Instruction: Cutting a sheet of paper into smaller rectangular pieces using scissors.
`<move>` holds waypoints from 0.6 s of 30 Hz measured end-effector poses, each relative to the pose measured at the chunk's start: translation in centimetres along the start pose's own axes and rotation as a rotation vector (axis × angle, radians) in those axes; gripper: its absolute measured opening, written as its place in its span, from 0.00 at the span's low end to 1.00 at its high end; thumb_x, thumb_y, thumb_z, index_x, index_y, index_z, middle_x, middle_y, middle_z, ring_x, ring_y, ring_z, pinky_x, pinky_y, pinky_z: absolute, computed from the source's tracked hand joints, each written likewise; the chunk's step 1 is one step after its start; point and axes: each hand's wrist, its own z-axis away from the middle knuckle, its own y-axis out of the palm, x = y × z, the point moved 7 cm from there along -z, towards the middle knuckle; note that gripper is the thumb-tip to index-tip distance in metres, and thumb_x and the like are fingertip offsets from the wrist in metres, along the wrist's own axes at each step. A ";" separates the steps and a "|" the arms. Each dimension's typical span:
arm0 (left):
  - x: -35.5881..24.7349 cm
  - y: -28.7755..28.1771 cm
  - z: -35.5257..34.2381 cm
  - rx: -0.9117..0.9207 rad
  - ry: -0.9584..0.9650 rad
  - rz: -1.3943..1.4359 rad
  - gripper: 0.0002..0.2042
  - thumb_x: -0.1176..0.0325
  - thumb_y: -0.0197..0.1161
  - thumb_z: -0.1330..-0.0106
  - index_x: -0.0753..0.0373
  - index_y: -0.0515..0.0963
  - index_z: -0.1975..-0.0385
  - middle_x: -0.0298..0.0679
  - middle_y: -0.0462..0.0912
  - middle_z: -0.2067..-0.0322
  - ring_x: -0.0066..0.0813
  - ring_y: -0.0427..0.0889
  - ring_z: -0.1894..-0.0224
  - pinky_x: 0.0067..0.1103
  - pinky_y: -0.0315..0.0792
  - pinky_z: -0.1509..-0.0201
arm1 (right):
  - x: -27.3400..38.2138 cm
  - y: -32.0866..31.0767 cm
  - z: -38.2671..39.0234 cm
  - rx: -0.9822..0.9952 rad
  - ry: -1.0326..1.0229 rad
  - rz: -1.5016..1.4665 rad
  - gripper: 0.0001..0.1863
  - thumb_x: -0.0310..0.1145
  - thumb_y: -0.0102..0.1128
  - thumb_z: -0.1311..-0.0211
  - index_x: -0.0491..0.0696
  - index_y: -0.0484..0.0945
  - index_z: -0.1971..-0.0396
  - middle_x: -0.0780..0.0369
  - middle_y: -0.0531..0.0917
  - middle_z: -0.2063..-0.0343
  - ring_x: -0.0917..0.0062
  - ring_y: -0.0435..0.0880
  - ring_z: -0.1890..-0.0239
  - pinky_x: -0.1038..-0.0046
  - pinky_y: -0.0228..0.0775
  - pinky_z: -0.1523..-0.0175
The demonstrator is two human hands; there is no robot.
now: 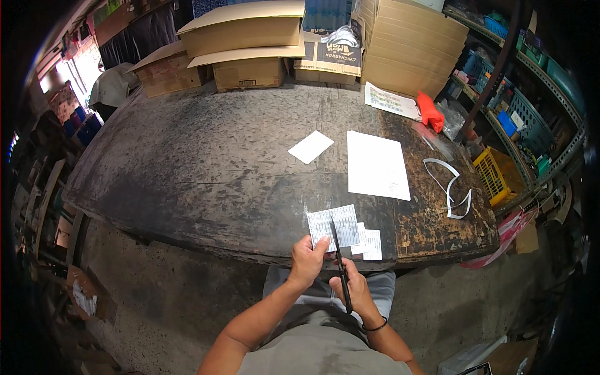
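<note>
My left hand (305, 264) pinches the lower left part of a printed paper label sheet (322, 222) at the table's front edge. My right hand (353, 290) grips black-handled scissors (347, 300), their blades pointing away from me over that sheet at its middle. Two small printed paper slips (373, 247) lie just right of the sheet, overlapping each other. Farther back on the dark, worn table (187, 144) are a small white card (310, 146) and a stack of white paper (377, 164).
Curly paper offcuts (459, 212) lie at the right. Printed sheets (387, 99) and a red bag (430, 112) sit at the back right. Cardboard boxes (247, 74) and flattened cartons (406, 44) line the back. Metal shelves with baskets (525, 125) and a yellow crate (494, 175) stand at the right.
</note>
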 end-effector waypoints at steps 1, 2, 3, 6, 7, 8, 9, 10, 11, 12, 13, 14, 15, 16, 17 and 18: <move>0.1 -0.1 0.0 0.000 0.000 0.000 0.09 0.69 0.57 0.33 0.68 0.76 0.60 0.38 0.81 0.64 0.22 0.80 0.64 0.22 0.77 0.60 | 0.1 0.0 -0.1 0.001 -0.009 -0.011 0.34 0.56 0.59 0.41 0.41 0.66 0.48 0.63 0.72 0.80 0.79 0.70 0.76 0.76 0.65 0.69; 0.2 -0.1 0.0 0.009 0.010 0.010 0.09 0.69 0.57 0.33 0.68 0.76 0.61 0.38 0.81 0.64 0.22 0.80 0.64 0.21 0.77 0.60 | 0.2 0.0 -0.1 0.001 -0.017 -0.023 0.34 0.55 0.59 0.41 0.41 0.66 0.48 0.63 0.72 0.79 0.79 0.70 0.76 0.75 0.65 0.68; 0.3 -0.1 -0.1 0.019 0.019 0.021 0.09 0.68 0.57 0.33 0.68 0.76 0.61 0.37 0.81 0.64 0.21 0.80 0.64 0.21 0.76 0.60 | 0.1 0.0 -0.1 0.001 -0.017 -0.022 0.34 0.55 0.59 0.41 0.41 0.66 0.48 0.63 0.72 0.79 0.79 0.70 0.76 0.75 0.65 0.68; 0.5 -0.1 -0.1 0.024 0.009 0.031 0.09 0.68 0.56 0.33 0.68 0.76 0.60 0.37 0.81 0.64 0.21 0.79 0.64 0.21 0.76 0.60 | -0.1 0.0 -0.1 0.006 -0.017 -0.015 0.34 0.55 0.59 0.41 0.41 0.66 0.48 0.63 0.73 0.79 0.78 0.71 0.76 0.76 0.65 0.68; 0.5 -0.1 -0.1 0.023 0.009 0.031 0.09 0.68 0.56 0.33 0.68 0.76 0.60 0.37 0.81 0.64 0.21 0.79 0.64 0.21 0.76 0.60 | -0.1 0.1 -0.1 0.012 -0.011 -0.019 0.34 0.55 0.59 0.41 0.41 0.66 0.48 0.63 0.73 0.79 0.79 0.71 0.75 0.76 0.65 0.68; 0.4 -0.1 0.0 0.024 0.012 0.030 0.09 0.68 0.56 0.33 0.68 0.76 0.60 0.37 0.81 0.64 0.21 0.79 0.64 0.21 0.76 0.60 | -0.1 0.1 -0.1 0.019 -0.006 -0.023 0.34 0.55 0.59 0.41 0.41 0.66 0.48 0.63 0.73 0.79 0.79 0.71 0.75 0.76 0.65 0.68; 0.4 -0.1 0.0 0.026 0.016 0.029 0.09 0.68 0.56 0.33 0.68 0.76 0.60 0.37 0.81 0.64 0.21 0.79 0.64 0.21 0.76 0.60 | -0.1 0.2 -0.1 0.019 -0.006 -0.023 0.34 0.55 0.59 0.41 0.41 0.66 0.48 0.63 0.73 0.79 0.79 0.71 0.75 0.76 0.65 0.68; 0.4 -0.1 0.0 0.027 0.016 0.029 0.09 0.68 0.56 0.33 0.68 0.76 0.60 0.37 0.81 0.64 0.21 0.79 0.64 0.21 0.76 0.60 | 0.0 0.2 -0.2 0.014 -0.014 -0.021 0.34 0.56 0.59 0.41 0.41 0.66 0.48 0.63 0.73 0.78 0.79 0.71 0.75 0.76 0.65 0.68; 0.4 -0.1 0.0 0.028 0.018 0.035 0.09 0.68 0.56 0.33 0.68 0.76 0.60 0.37 0.81 0.64 0.20 0.79 0.65 0.21 0.76 0.60 | 0.1 0.2 -0.2 0.010 -0.021 -0.019 0.35 0.56 0.59 0.41 0.41 0.66 0.48 0.63 0.73 0.78 0.80 0.71 0.75 0.76 0.65 0.68; 0.4 0.0 -0.1 0.030 0.020 0.042 0.09 0.68 0.56 0.32 0.68 0.76 0.60 0.37 0.81 0.64 0.20 0.79 0.65 0.21 0.76 0.60 | 0.1 0.1 -0.1 0.009 -0.021 -0.019 0.35 0.56 0.59 0.41 0.41 0.66 0.48 0.63 0.73 0.78 0.80 0.71 0.75 0.76 0.65 0.68; 0.3 0.0 0.0 0.031 0.020 0.042 0.09 0.68 0.56 0.32 0.68 0.76 0.60 0.37 0.81 0.64 0.20 0.79 0.65 0.21 0.76 0.60 | -0.1 0.1 -0.1 0.025 0.016 -0.017 0.35 0.56 0.60 0.42 0.41 0.66 0.47 0.63 0.74 0.77 0.80 0.71 0.75 0.77 0.66 0.68; 0.1 0.1 0.1 0.030 0.014 0.047 0.09 0.68 0.56 0.32 0.68 0.76 0.60 0.37 0.81 0.64 0.20 0.79 0.65 0.21 0.76 0.60 | -0.4 0.2 0.0 0.042 0.053 -0.016 0.35 0.56 0.60 0.42 0.42 0.66 0.47 0.63 0.75 0.76 0.81 0.71 0.75 0.77 0.66 0.68; 0.0 0.2 0.1 0.027 0.009 0.051 0.10 0.68 0.56 0.32 0.68 0.76 0.60 0.37 0.81 0.64 0.20 0.79 0.65 0.20 0.76 0.60 | -0.4 0.3 0.0 0.042 0.051 -0.017 0.35 0.56 0.60 0.42 0.42 0.66 0.47 0.63 0.75 0.76 0.81 0.71 0.75 0.77 0.66 0.68; 0.0 0.1 0.1 0.026 0.010 0.050 0.10 0.68 0.56 0.32 0.68 0.76 0.60 0.37 0.81 0.64 0.20 0.79 0.65 0.20 0.76 0.60 | -0.5 0.4 0.0 0.029 0.036 -0.022 0.36 0.56 0.60 0.42 0.42 0.66 0.46 0.63 0.75 0.76 0.81 0.71 0.74 0.77 0.66 0.67; -0.1 0.0 0.1 0.024 0.017 0.038 0.10 0.68 0.56 0.32 0.69 0.76 0.60 0.37 0.81 0.64 0.20 0.79 0.65 0.20 0.75 0.60 | -0.5 0.4 0.0 0.016 0.020 -0.027 0.36 0.56 0.60 0.43 0.42 0.66 0.46 0.63 0.76 0.75 0.82 0.72 0.74 0.77 0.67 0.67; -0.1 0.0 0.1 0.022 0.023 0.027 0.10 0.68 0.56 0.32 0.69 0.76 0.60 0.37 0.81 0.64 0.19 0.79 0.66 0.19 0.75 0.60 | -0.7 0.5 0.0 0.016 0.020 -0.026 0.36 0.56 0.60 0.43 0.42 0.66 0.46 0.63 0.76 0.75 0.82 0.72 0.74 0.77 0.67 0.67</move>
